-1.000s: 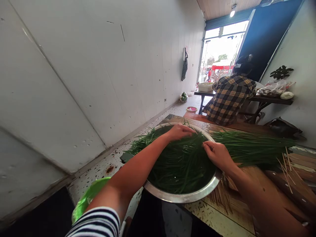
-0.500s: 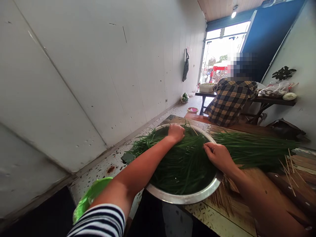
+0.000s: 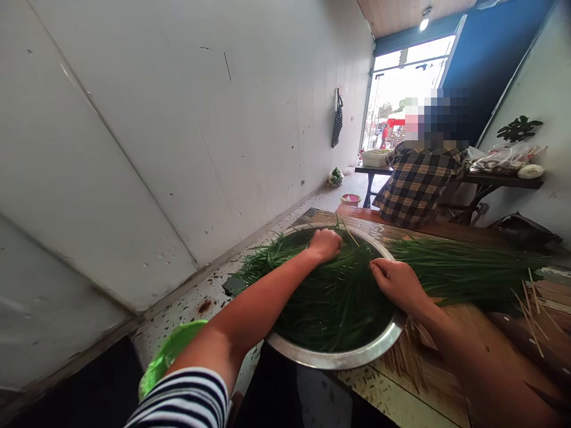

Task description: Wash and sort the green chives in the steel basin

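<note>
A wide steel basin (image 3: 343,359) is filled with long green garlic chives (image 3: 330,315). My left hand (image 3: 326,245) is closed on some of the chives at the far side of the basin. At the right rim, my right hand (image 3: 395,280) pinches thumb and fingertips together. A thin bamboo skewer (image 3: 350,235) slants among the leaves between my hands and lines up with that pinch; leaves cover its middle.
More chives (image 3: 464,267) lie on the wooden table right of the basin. Loose skewers (image 3: 408,356) lie beside the rim, others (image 3: 533,309) farther right near a dark knife handle (image 3: 521,333). A green-lined bin (image 3: 172,351) stands lower left. A person in plaid (image 3: 419,184) sits ahead.
My left hand has shifted slightly right over the basin, nearer to my right hand. The right hand keeps its pinch at the rim, and the view has turned a little.
</note>
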### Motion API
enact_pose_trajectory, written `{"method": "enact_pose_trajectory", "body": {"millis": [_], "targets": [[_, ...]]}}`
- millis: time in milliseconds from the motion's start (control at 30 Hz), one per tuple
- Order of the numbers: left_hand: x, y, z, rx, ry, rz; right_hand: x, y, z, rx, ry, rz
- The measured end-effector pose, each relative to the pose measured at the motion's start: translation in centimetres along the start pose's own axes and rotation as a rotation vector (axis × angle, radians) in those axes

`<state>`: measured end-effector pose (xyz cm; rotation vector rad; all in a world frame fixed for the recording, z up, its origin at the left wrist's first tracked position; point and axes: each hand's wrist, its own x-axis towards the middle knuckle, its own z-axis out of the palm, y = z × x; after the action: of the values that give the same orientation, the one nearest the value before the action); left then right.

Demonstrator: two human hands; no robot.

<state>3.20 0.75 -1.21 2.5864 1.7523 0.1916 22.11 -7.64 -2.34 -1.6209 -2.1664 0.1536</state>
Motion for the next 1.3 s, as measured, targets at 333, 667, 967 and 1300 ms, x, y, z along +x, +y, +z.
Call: {"method": "enact_pose_trajectory", "body": {"millis": [333,667,967,1300], "targets": [[0.3,-0.2,0.3,-0.121,0.008,-0.053,0.0,0.0,-0.1,0.041,0.003,-0.002],[0.1,0.2,0.6,0.057,0.084,0.037,0.0,0.0,-0.2,0.036,-0.001,-0.005],[-0.6,1.5,-0.4,0.187,0.096,0.025,-0.1,-0.3,-0.3,0.03,-0.003,0.009],[-0.1,-0.2,0.1,-0.099,0.127,-0.061,-0.1,-0.1,-0.2,0.019,0.017,-0.007]]}}
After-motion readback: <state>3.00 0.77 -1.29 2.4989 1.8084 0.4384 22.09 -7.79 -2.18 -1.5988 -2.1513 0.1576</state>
